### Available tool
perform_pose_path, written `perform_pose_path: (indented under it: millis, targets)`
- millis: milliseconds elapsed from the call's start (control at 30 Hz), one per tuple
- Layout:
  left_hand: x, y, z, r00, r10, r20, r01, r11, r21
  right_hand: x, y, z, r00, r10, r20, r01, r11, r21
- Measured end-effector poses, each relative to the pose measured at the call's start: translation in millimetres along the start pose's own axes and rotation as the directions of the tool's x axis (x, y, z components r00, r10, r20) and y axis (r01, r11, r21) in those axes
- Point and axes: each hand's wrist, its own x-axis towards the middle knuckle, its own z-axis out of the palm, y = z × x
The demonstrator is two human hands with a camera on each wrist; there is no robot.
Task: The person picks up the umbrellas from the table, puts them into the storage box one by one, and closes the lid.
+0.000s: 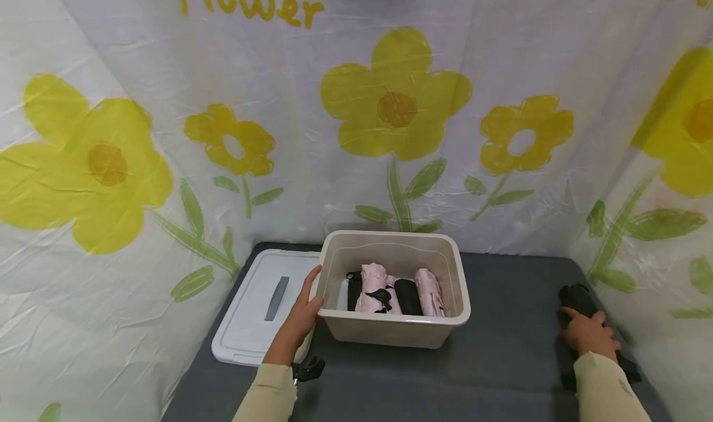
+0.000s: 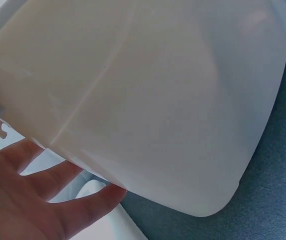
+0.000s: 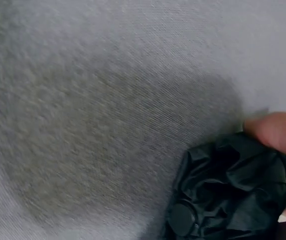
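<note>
My left hand [image 1: 301,317] holds the left side of a beige plastic storage bin [image 1: 390,332] by its rim; in the left wrist view several fingers [image 2: 90,207] lie against its outer wall. Inside the bin, pink folded umbrellas [image 1: 373,279] stand side by side with black ones [image 1: 409,297]. Far to the right, my right hand [image 1: 593,335] grips a black folded umbrella [image 1: 579,298] near the table's right edge. Crumpled dark fabric and a round end button on this umbrella [image 3: 233,185] show in the right wrist view, with my thumb against it.
A white lid [image 1: 250,310] with a grey handle lies left of the bin, partly under my left arm. The dark grey table [image 1: 507,323] meets hanging white sheets [image 1: 301,180] painted with yellow flowers at the back and sides.
</note>
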Motion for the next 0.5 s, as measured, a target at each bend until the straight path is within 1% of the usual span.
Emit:
perform_pose_path:
  millis: [133,200,500]
  targets:
    - [0.8,1.3,0.6,1.000,0.009,0.003,-0.009,1.000,0.005,-1.1,4.1,4.9,0.998,-0.010,-0.068,0.008,1.000,-0.019]
    - [1.9,1.1,0.0,1.000,0.012,0.003,-0.012,1.000,0.002,-1.5,4.6,6.1,0.996,-0.015,-0.086,0.013,1.000,-0.017]
    - [4.4,0.6,-3.7,1.000,0.019,-0.003,-0.018,1.000,0.013,-15.3,1.7,7.3,0.997,-0.036,-0.062,0.038,0.999,0.024]
